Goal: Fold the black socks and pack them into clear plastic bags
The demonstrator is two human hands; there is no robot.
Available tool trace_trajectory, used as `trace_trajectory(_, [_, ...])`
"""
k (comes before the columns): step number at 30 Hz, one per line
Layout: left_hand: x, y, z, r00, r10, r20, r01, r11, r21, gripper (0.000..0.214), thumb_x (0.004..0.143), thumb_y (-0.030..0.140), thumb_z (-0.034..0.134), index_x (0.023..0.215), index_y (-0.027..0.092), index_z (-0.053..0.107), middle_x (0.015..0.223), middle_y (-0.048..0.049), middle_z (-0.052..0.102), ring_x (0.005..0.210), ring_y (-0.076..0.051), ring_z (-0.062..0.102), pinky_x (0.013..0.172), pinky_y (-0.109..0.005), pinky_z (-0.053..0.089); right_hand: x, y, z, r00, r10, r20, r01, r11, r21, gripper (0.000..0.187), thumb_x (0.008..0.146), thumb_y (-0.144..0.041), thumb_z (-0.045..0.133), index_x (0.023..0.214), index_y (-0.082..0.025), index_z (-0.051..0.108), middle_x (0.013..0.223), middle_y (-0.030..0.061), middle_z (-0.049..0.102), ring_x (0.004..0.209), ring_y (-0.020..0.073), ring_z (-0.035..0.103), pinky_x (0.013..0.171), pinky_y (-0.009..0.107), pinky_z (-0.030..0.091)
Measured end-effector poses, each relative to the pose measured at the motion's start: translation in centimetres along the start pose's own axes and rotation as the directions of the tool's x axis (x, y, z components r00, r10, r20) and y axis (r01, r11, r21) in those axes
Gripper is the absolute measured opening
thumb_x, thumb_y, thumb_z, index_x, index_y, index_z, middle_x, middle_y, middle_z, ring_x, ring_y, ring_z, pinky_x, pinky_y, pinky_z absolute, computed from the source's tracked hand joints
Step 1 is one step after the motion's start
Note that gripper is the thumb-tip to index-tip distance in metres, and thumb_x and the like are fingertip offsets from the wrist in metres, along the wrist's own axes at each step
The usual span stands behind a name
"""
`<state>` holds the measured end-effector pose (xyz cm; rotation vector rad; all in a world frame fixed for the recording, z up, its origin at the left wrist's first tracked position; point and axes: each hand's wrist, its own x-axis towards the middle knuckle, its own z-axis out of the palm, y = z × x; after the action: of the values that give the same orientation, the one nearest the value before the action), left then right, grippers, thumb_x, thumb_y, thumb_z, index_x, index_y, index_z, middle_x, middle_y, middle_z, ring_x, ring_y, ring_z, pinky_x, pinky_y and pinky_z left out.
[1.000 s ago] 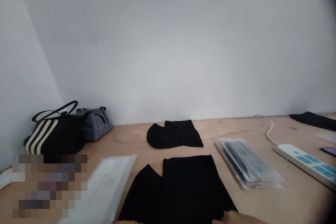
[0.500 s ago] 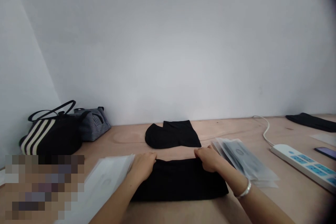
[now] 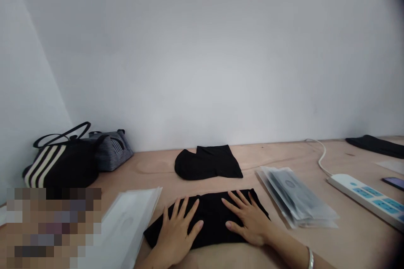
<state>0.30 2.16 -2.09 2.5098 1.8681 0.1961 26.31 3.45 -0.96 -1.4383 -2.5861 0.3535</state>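
A folded black cloth [image 3: 211,222] lies flat on the wooden table in front of me. My left hand [image 3: 178,229] rests on its left part, palm down with fingers spread. On the right part, my right hand [image 3: 248,218] lies the same way, a silver bangle on its wrist. Neither hand grips the cloth. Beyond it, near the wall, is a second black cloth piece [image 3: 208,162] with a rounded left end and a notch in its upper edge.
Flat frosted plastic bags [image 3: 126,218] lie to the left; a stack of filled ones [image 3: 296,197] sits to the right. Further right are a white power strip [image 3: 366,195], a phone [image 3: 394,183] and another black cloth [image 3: 375,146]. A black bag [image 3: 69,164] and a striped bag [image 3: 113,151] stand at the back left.
Both hands have let go of the cloth's far edge, come nearer to me and spread flat on it. The cloth's left end now sits further left.
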Motion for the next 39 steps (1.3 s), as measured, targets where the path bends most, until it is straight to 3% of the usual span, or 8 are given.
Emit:
trace_trajectory(7, [0.3, -0.7, -2.4, 0.992, -0.115, -0.058, 0.113, 0.993, -0.025, 0.048, 0.089, 0.034, 0.027, 0.135, 0.022, 0.027, 0.136, -0.0115, 0.036, 0.123, -0.028, 0.033, 0.097, -0.044, 0.026, 1.5, -4.0, -1.5, 0.992, 0.039, -0.118, -0.041, 0.999, -0.011, 0.056, 0.088, -0.052, 0.021, 0.129, -0.019, 0.041, 0.14, 0.0103, 0.028, 0.129, 0.0283, 0.017, 0.102, 0.053, 0.003])
trace_trajectory(12, [-0.2, -2.0, -3.3, 0.98, -0.2, -0.012, 0.2, 0.979, 0.048, 0.063, 0.069, 0.003, 0.037, 0.131, 0.013, 0.034, 0.123, -0.0156, 0.045, 0.109, -0.027, 0.047, 0.086, -0.035, 0.038, 3.1, -8.3, -0.2, 0.992, -0.086, -0.089, 0.094, 0.991, 0.09, 0.059, 0.086, -0.055, 0.024, 0.136, -0.022, 0.026, 0.142, 0.0082, 0.023, 0.13, 0.0276, 0.013, 0.102, 0.054, 0.007])
trace_trajectory(21, [-0.8, -2.8, -4.7, 0.954, -0.289, 0.08, 0.294, 0.955, -0.052, 0.065, 0.065, 0.013, 0.044, 0.13, 0.014, 0.035, 0.113, -0.0169, 0.055, 0.099, -0.032, 0.055, 0.078, -0.041, 0.041, 3.8, -7.8, 1.9, 0.997, -0.075, 0.012, 0.073, 0.991, 0.114, 0.072, 0.076, -0.07, 0.029, 0.137, -0.034, 0.017, 0.144, 0.0042, 0.016, 0.129, 0.0388, 0.004, 0.089, 0.07, -0.006])
trace_trajectory(26, [-1.0, -4.3, -6.4, 0.964, -0.262, 0.049, 0.264, 0.912, -0.313, 0.056, 0.06, 0.013, 0.046, 0.116, 0.022, 0.045, 0.101, -0.007, 0.064, 0.09, -0.027, 0.06, 0.074, -0.036, 0.043, 4.6, -8.2, 2.3, 0.999, -0.05, 0.013, 0.048, 0.993, 0.11, 0.073, 0.072, -0.07, 0.036, 0.134, -0.033, 0.025, 0.144, 0.0053, 0.017, 0.128, 0.0405, 0.004, 0.086, 0.071, -0.009])
trace_trajectory(30, [-0.1, -3.7, -6.2, 0.938, -0.318, -0.14, 0.17, 0.772, -0.612, 0.045, 0.061, 0.014, 0.048, 0.105, 0.023, 0.047, 0.081, -0.0001, 0.065, 0.074, -0.02, 0.063, 0.068, -0.03, 0.046, 5.0, -8.6, 2.2, 0.999, -0.041, 0.008, 0.04, 0.991, 0.131, 0.069, 0.075, -0.064, 0.04, 0.135, -0.032, 0.025, 0.144, 0.0059, 0.017, 0.129, 0.0389, 0.003, 0.087, 0.07, -0.01])
trace_trajectory(32, [0.3, -2.9, -5.6, 0.901, -0.383, -0.206, 0.08, 0.611, -0.787, 0.048, 0.062, 0.019, 0.054, 0.109, 0.022, 0.044, 0.083, -0.0003, 0.065, 0.074, -0.019, 0.063, 0.068, -0.029, 0.048, 5.0, -8.3, 1.7, 0.999, -0.047, 0.0, 0.046, 0.981, 0.19, 0.07, 0.076, -0.06, 0.043, 0.135, -0.03, 0.023, 0.143, 0.0073, 0.019, 0.129, 0.0363, 0.009, 0.092, 0.068, -0.003])
trace_trajectory(36, [0.3, -0.7, -4.3, 0.886, -0.459, -0.07, 0.011, 0.171, -0.985, 0.054, 0.058, 0.027, 0.067, 0.108, 0.018, 0.048, 0.102, -0.0074, 0.063, 0.095, -0.022, 0.06, 0.08, -0.03, 0.048, 3.9, -5.8, -0.4, 0.969, 0.093, -0.229, -0.047, 0.98, 0.195, 0.051, 0.081, -0.037, 0.043, 0.128, -0.018, 0.036, 0.133, 0.0125, 0.036, 0.12, 0.0249, 0.036, 0.097, 0.044, 0.028])
trace_trajectory(39, [0.2, 0.9, -3.8, 0.931, -0.365, 0.001, 0.045, 0.114, -0.993, 0.034, 0.067, 0.031, 0.062, 0.097, 0.016, 0.06, 0.101, -0.0081, 0.065, 0.099, -0.023, 0.058, 0.085, -0.033, 0.046, 2.1, -2.5, -1.9, 0.87, 0.328, -0.368, -0.344, 0.939, 0.025, 0.044, 0.076, -0.025, 0.046, 0.119, -0.015, 0.045, 0.118, 0.0149, 0.047, 0.11, 0.0295, 0.043, 0.087, 0.044, 0.036])
